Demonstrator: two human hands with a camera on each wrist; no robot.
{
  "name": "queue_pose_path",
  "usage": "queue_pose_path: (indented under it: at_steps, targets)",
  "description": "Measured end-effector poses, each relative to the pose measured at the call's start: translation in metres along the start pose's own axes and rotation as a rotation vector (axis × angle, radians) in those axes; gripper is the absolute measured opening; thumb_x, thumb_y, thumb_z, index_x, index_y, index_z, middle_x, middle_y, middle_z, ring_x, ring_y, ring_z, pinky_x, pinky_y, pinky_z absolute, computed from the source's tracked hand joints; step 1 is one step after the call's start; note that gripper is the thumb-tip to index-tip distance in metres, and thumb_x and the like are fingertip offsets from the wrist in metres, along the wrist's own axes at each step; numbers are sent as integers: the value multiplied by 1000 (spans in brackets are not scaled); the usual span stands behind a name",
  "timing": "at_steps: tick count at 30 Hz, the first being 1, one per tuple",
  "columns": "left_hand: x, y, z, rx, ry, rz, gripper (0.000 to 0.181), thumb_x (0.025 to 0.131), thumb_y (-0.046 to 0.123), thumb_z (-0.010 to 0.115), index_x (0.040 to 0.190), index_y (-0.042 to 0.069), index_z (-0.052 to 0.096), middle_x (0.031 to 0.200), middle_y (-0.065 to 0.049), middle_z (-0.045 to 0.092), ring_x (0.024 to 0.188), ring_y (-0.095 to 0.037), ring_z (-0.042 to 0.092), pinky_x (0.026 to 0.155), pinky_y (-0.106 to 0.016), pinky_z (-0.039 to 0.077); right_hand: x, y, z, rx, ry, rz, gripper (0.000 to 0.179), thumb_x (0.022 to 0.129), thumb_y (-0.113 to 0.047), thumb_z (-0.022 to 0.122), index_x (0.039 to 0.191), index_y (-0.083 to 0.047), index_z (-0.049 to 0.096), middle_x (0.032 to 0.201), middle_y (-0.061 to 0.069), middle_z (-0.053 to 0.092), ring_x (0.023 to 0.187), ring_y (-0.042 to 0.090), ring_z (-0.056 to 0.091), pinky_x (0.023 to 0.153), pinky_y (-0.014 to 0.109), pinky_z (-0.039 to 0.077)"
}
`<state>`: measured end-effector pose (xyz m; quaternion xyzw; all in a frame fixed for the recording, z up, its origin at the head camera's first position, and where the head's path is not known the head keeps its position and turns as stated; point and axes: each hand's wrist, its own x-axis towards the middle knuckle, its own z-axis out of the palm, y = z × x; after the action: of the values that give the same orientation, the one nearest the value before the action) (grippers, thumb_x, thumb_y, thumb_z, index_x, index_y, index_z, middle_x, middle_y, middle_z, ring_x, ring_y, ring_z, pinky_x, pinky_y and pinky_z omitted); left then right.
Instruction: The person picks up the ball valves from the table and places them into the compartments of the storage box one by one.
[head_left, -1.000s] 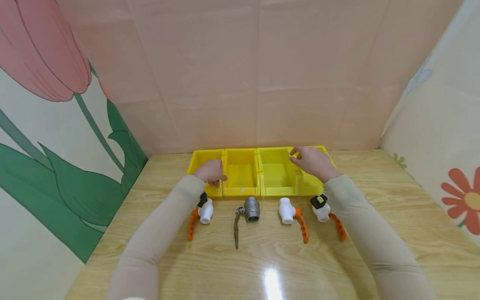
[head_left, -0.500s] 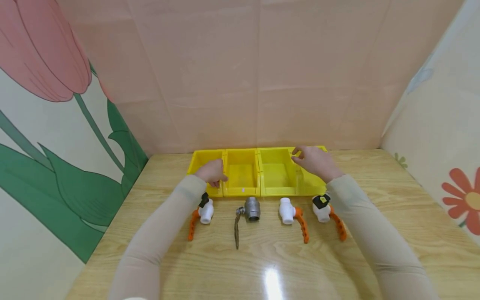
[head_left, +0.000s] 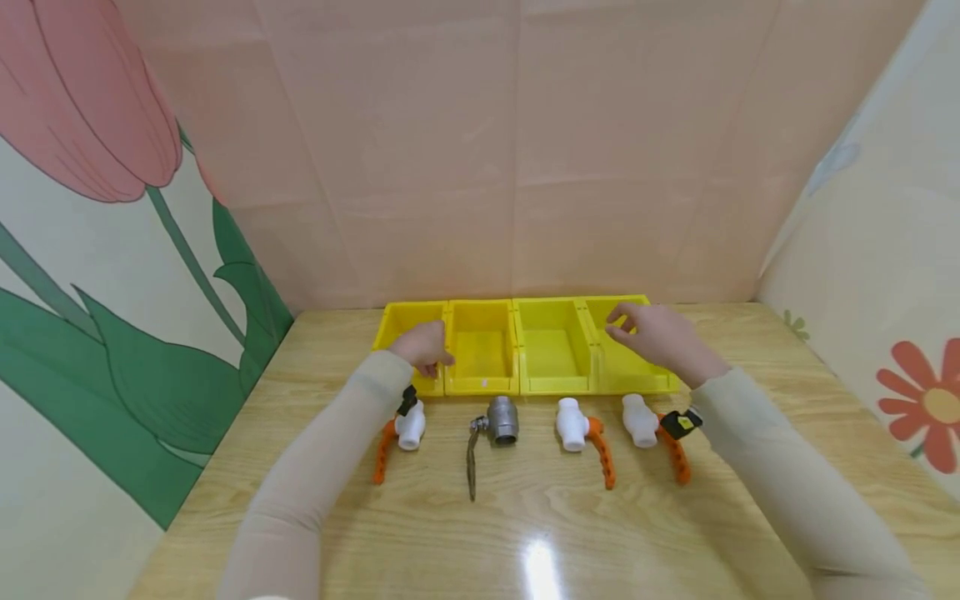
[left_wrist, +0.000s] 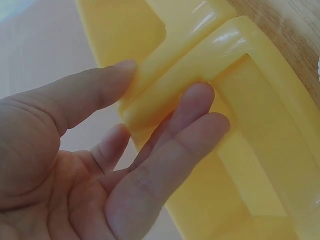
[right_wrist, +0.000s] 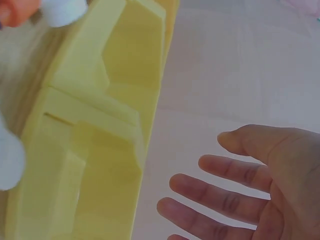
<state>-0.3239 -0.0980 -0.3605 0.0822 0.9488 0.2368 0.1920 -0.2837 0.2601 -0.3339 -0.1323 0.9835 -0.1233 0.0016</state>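
Overhead, the head view shows four yellow bins (head_left: 480, 350) in a row at the back of the wooden bench (head_left: 525, 533), with four ball valves lined up just in front of them: a white valve with an orange handle (head_left: 408, 425), a metal valve (head_left: 502, 418), and two more white valves (head_left: 572, 423) (head_left: 637, 419) with orange handles. The left hand (head_left: 423, 346) sits at the wall between the two leftmost bins; the left wrist view alone shows the detail, thumb and fingers (left_wrist: 200, 107) pinching the doubled yellow rim (left_wrist: 200, 55) where those bins meet. The right hand (head_left: 656, 337) hovers over the rightmost bin, and only the right wrist view makes its grip plain: released, fingers (right_wrist: 220, 195) spread and relaxed, touching nothing, with the bins' yellow walls (right_wrist: 100, 130) well apart from the palm. That view also catches a white valve end at its top edge.
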Motion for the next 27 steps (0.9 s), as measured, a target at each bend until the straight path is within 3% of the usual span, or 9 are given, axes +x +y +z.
queue_pose_path:
  at_steps: [8, 15, 27]
  targets:
    - [5, 3, 0, 11, -30, -36, 52, 92, 15, 66, 135, 1, 42, 91, -12, 63, 65, -25, 68, 63, -34, 58, -30, 10, 7, -11, -11, -39, 29, 97, -33, 57, 114, -10, 65, 98, 10, 70, 76, 20, 65, 65, 40, 54]
    - [4, 1, 0, 12, -10, -27, 54, 92, 15, 67, 137, 0, 41, 95, -14, 64, 76, -31, 70, 70, -38, 59, -43, 23, 19, 81, -115, -37, 34, 97, -39, 57, 115, -11, 65, 99, 8, 68, 82, 20, 64, 70, 42, 53]
    - [-3, 1, -1, 9, -8, 1, 55, 93, 17, 66, 137, 0, 40, 96, -13, 63, 77, -31, 70, 70, -39, 59, -60, 52, 46, 264, -246, -69, 25, 94, -33, 63, 112, -16, 65, 101, 4, 67, 83, 16, 60, 70, 32, 49]
